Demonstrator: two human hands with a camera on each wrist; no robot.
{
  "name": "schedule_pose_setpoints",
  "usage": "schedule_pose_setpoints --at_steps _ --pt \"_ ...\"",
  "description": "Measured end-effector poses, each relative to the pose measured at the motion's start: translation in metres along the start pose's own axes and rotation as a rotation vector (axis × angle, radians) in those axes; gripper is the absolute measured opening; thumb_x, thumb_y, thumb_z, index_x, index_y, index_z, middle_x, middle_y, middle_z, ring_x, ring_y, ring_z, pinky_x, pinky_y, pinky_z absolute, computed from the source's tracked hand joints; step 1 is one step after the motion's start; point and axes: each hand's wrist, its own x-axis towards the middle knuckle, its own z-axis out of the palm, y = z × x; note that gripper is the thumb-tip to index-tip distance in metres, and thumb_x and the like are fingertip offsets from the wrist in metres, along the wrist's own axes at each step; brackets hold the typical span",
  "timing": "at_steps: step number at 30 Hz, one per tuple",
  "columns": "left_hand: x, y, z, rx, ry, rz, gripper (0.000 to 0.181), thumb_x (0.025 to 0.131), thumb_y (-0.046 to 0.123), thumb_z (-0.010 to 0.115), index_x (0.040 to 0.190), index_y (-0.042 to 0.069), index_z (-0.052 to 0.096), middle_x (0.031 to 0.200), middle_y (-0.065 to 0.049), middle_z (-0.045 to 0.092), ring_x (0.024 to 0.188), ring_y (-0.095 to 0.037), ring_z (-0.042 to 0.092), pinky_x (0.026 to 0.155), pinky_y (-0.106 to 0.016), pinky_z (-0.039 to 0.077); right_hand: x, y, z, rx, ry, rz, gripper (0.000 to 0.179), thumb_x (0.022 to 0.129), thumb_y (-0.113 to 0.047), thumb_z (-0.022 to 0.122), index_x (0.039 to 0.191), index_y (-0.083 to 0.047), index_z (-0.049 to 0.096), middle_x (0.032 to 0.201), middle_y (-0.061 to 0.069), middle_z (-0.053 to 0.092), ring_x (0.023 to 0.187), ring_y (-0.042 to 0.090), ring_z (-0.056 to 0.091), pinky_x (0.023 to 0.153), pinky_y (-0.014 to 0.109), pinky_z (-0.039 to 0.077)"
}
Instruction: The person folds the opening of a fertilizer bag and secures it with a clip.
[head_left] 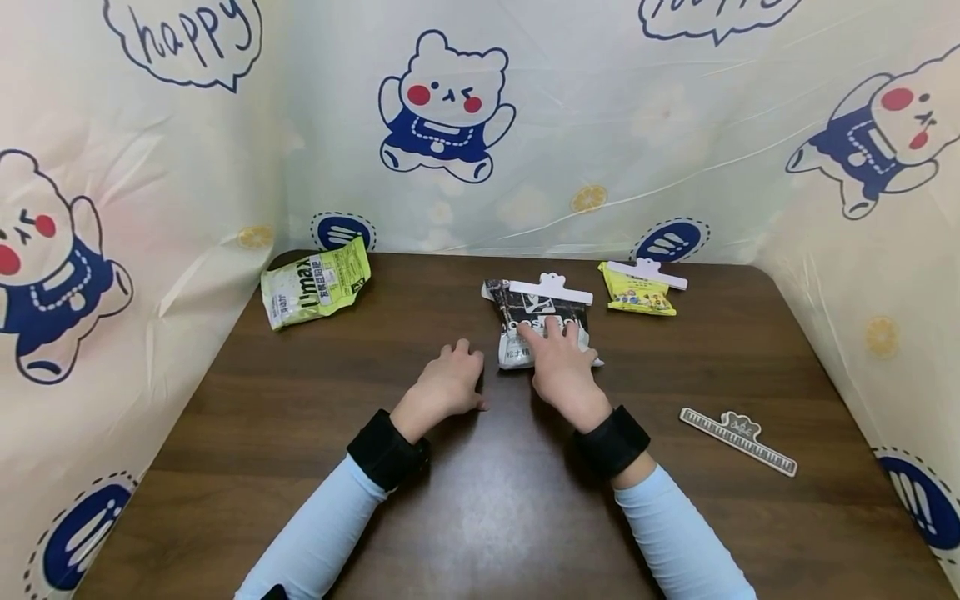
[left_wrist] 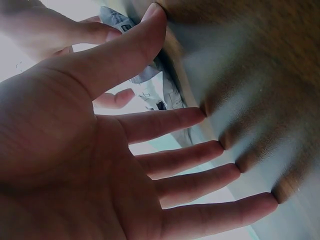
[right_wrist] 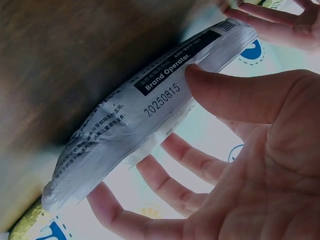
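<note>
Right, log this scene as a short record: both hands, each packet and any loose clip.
Left hand: rests on the table, holding nothing
Right hand: touches the black-and-white packet
Black-and-white packet: white clip along its far edge
Green packet: far left, no clip visible on it
Yellow packet: far right, pale clip on its far edge
Loose clip: lies on the table, right of the right hand

A pale packet (right_wrist: 135, 120) slants across the centre, the right grip (right_wrist: 250, 180) overlapping it from lower right; brown surface (right_wrist: 75, 50) upper left, left grip (right_wrist: 295, 30) upper right, yellow packet (right_wrist: 26, 220) lower left.
</note>
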Motion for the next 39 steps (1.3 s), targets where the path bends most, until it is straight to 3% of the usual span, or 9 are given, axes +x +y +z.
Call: schedule_pose_setpoints --at_steps 14,39 --pt "0.001 0.001 0.0 -0.013 -0.014 -0.003 0.071 0.087 0.039 0.085 0.142 0.001 0.058 0.154 -0.026 0.044 0.135 -0.046 0.047 0.097 -0.057 0.056 0.016 0.01 -0.004 0.064 0.026 0.029 0.071 0.092 0.003 0.065 0.154 -0.028 0.047 0.152 0.024 0.04 0.14 0.055 0.027 0.088 0.085 0.041" --pt "-0.005 0.002 -0.004 -0.012 -0.005 0.005 0.067 0.087 0.038 0.085 0.137 0.001 0.06 0.15 -0.026 0.047 0.131 -0.046 0.049 0.095 -0.056 0.056 0.048 0.028 -0.014 0.101 -0.031 0.058 0.07 0.096 0.002 0.062 0.156 -0.028 0.043 0.159 0.025 0.031 0.145 0.056 0.017 0.093 0.089 0.034"
